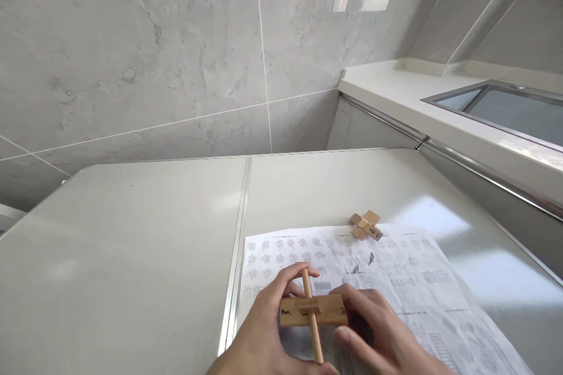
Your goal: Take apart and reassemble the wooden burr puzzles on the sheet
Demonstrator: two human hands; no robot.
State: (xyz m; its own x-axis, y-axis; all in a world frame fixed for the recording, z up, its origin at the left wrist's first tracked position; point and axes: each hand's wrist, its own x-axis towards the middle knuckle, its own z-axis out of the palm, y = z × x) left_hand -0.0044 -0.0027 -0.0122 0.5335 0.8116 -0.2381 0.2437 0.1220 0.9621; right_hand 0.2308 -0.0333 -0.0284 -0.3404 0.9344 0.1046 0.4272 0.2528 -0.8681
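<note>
**Light-brown, flat wooden block (331,309) and slim, round wooden rod (315,337) held at the left grip (265,323)**

The rod is clasped by the left grip, a finger being laid at its far end and the thumb being placed at its near end. The block is held crosswise to the rod, just right of the left grip's palm. A short, narrow wooden bar (309,304) is set across the rod at the block's middle; whether the rod is passed through the block or over it cannot be told. Dark marks are drawn at both ends of the block.

By the right grip (383,323), the block's right end is met with bent fingers; how firmly it is grasped cannot be told.

Under both grips, a large white paper sheet (417,296), printed with small grey drawings, is spread on a glossy, pale worktop (145,246). Beyond the right grip, a cross-shaped, light-brown wooden piece (366,225) is placed at the sheet's far edge, one arm being marked with dark figures. Well beyond the grips, the worktop is backed by a grey tiled wall (185,41).
</note>
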